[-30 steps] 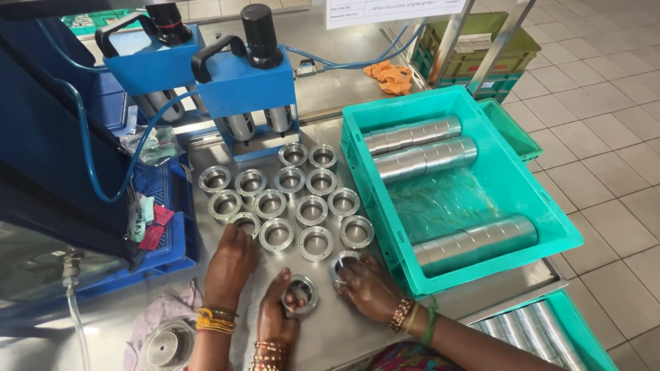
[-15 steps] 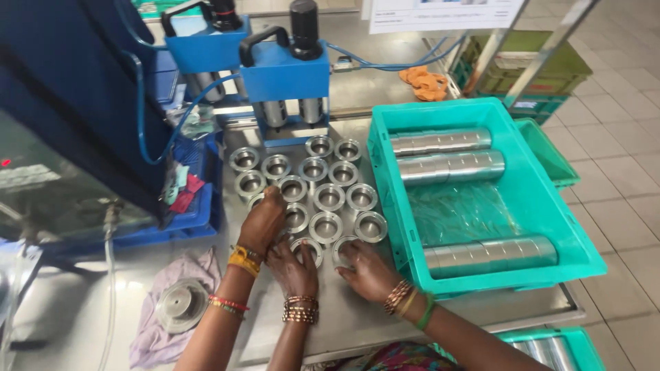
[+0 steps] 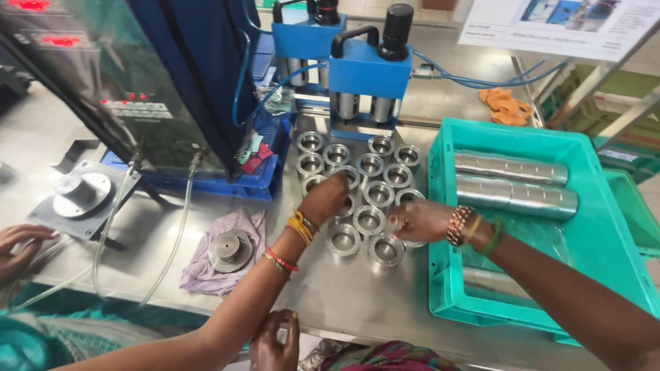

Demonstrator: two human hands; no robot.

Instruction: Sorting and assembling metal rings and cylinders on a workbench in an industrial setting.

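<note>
Steel worktable (image 3: 357, 302), glare patches. Blue pneumatic press (image 3: 370, 72) at back, blue hoses. Dark control cabinet (image 3: 165, 75) left, red indicator lights. Teal crate (image 3: 605, 227) right. Laminated sheet (image 3: 570, 24) overhead. Purple rag (image 3: 206, 264).

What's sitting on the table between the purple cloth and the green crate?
In the head view, a cluster of metal rings covers the steel table between the purple cloth and green crate; both hands reach there.
</note>
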